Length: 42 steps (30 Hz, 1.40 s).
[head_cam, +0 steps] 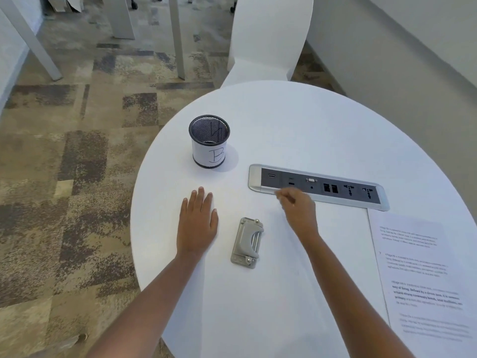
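My left hand (pixel 197 223) lies flat, palm down, with straight fingers on the round white table (pixel 296 130). Just right of it lies a grey metal hole punch (pixel 247 242), touched by neither hand. My right hand (pixel 299 210) hovers at the front edge of the recessed socket strip (pixel 320 186). Its fingers are curled with thumb and fingertips pinched together. I see nothing between them, though a white sheet would not show against the white table. A black mesh pen cup (pixel 209 140) with a white label marked "B" stands beyond my left hand.
A printed sheet of paper (pixel 418 275) lies at the table's right side, below the socket strip. A white chair (pixel 268 40) stands behind the table. White table legs (pixel 178 34) stand on patterned carpet at the left; a wall runs along the right.
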Tool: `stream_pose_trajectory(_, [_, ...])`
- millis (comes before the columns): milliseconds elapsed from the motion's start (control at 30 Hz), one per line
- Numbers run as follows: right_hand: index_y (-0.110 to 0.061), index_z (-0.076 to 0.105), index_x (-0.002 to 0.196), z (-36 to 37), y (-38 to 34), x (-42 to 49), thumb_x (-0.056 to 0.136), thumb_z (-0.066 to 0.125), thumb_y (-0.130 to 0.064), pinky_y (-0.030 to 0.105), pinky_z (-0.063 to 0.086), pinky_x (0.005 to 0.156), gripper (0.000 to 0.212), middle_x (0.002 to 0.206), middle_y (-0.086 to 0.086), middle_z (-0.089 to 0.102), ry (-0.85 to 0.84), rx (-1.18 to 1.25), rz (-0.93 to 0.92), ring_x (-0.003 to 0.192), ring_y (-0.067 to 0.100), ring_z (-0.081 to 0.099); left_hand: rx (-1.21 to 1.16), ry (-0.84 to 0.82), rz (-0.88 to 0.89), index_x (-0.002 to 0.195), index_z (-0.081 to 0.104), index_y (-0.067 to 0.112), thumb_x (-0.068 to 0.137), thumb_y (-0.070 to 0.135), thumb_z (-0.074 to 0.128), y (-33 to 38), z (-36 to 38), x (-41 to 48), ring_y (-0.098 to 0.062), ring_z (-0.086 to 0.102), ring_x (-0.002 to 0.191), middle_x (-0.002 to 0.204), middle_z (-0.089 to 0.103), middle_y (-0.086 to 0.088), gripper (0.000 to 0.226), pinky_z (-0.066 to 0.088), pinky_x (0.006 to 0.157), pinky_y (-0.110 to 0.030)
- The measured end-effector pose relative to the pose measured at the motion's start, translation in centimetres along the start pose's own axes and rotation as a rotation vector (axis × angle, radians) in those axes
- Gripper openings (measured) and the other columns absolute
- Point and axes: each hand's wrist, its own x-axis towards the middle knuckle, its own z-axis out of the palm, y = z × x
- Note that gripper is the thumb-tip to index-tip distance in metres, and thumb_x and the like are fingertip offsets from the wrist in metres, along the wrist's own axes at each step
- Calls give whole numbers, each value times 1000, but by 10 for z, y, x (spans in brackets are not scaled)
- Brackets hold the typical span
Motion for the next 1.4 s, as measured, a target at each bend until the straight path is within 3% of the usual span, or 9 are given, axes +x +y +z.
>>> stream_pose_trajectory(133, [-1,67,102,-15,46,-34,87,40,10,15,37,85,32,107,14,67,32,-161,13,98,22,60,2,-9,-5,125,53,-1,87,11,52,0,-1,0,-40,47,127,137,48,-25,41,36,106,-53])
stream_pose_trajectory(267, [-2,62,114,-23,70,-51,84,34,16,22,38,91,45,114,15,62,-58,-362,-79,109,28,54,1,-5,-8,123,55,-2,84,14,45,3,-3,-1,-41,49,124,135,51,-26,43,38,104,-54])
stream_pose_trajectory(433, [-16,54,127,-20,75,-56,84,34,14,34,47,82,56,120,10,53,-127,-549,-187,111,27,45,23,-38,-2,124,55,-3,86,24,25,5,-5,-5,-42,50,123,135,51,-27,55,40,103,-54])
stream_pose_trajectory(600, [-20,52,129,-25,80,-60,83,35,12,36,47,74,58,124,10,50,-168,-648,-269,112,27,46,31,-60,-5,125,54,-1,86,25,24,9,-6,-16,-42,50,124,135,51,-25,56,40,102,-53])
stream_pose_trajectory(867, [-12,63,116,-59,109,-95,78,41,20,39,49,72,55,107,16,60,-79,-599,-244,97,33,57,28,-80,-27,126,54,-1,86,25,24,20,-8,-39,-42,49,124,136,51,-24,57,39,103,-54])
stream_pose_trajectory(967, [-12,59,121,-73,122,-112,84,40,14,33,50,70,49,111,10,57,-43,-595,-158,104,28,52,30,-89,-36,125,54,-2,85,23,24,25,-8,-49,-42,50,123,135,52,-25,56,41,101,-54])
stream_pose_trajectory(1167, [1,56,122,-76,132,-152,83,43,15,33,47,83,44,110,16,58,57,-494,-7,104,32,51,33,-100,-65,124,55,-3,84,21,25,33,-7,-68,-43,52,121,133,53,-25,55,42,99,-55])
stream_pose_trajectory(1400, [-2,51,127,-53,122,-168,87,40,9,31,46,87,43,114,14,54,57,-443,-18,105,29,47,33,-99,-79,123,55,-3,83,22,23,35,-7,-71,-44,51,122,133,53,-26,57,41,100,-55])
